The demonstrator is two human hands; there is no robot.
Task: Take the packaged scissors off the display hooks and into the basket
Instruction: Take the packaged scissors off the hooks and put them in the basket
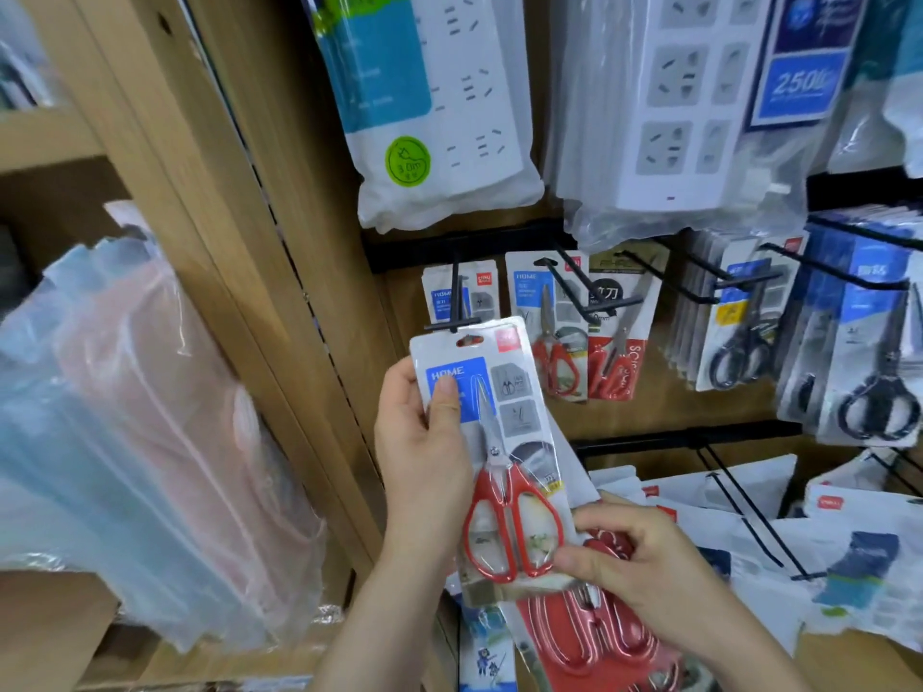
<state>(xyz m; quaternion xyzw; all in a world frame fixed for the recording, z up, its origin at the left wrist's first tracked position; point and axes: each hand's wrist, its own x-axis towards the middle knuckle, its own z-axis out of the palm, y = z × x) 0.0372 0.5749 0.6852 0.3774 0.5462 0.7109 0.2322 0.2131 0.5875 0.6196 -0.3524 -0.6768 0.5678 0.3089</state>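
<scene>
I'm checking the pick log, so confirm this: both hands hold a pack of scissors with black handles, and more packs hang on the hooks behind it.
Wrong in one respect: the handles are red, not black, as the head view shows. The left hand and the right hand both hold the pack of scissors, and more packs hang on the hooks behind it.

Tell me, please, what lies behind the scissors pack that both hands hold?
Another red-handled scissors pack shows below the front pack, which the left hand and right hand hold. Its blades and label are covered.
</scene>
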